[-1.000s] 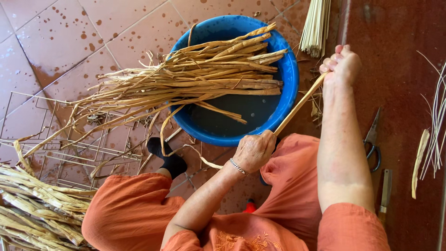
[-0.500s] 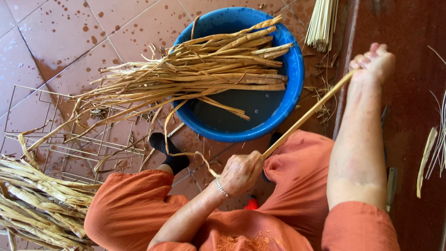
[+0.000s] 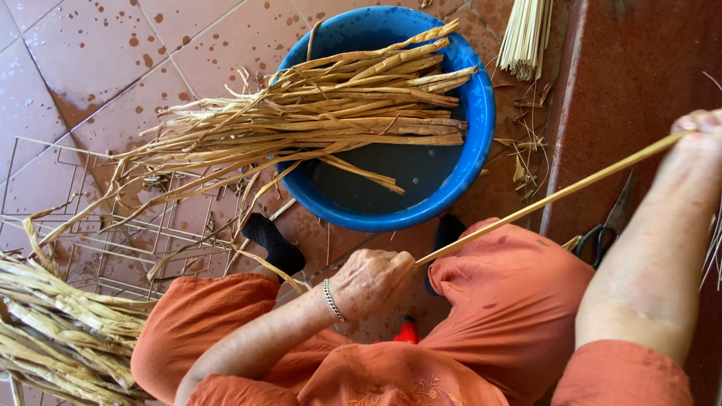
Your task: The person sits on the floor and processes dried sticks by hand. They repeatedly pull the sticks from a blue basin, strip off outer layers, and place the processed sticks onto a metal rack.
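My left hand [image 3: 372,282], with a bracelet at the wrist, is closed around the near end of a long pale straw strip [image 3: 553,197]. My right hand [image 3: 699,124] at the right edge grips the far end, so the strip is stretched taut between the two hands. A dry peel curls away under the left hand. Just beyond the left hand stands a blue plastic basin [image 3: 466,169] holding water, with a bundle of dry tan stalks [image 3: 316,120] lying across its rim and out to the left.
A heap of dry stalks [image 3: 60,331] lies at the lower left beside a wire rack [image 3: 83,225] on the red tiled floor. Cut pale strips [image 3: 526,34] lie at the top. Scissors [image 3: 605,233] rest by my right arm. Orange trousers cover my knees.
My right hand has drawn away to the right, and the left hand has slid lower, so the strip between them has grown much longer.
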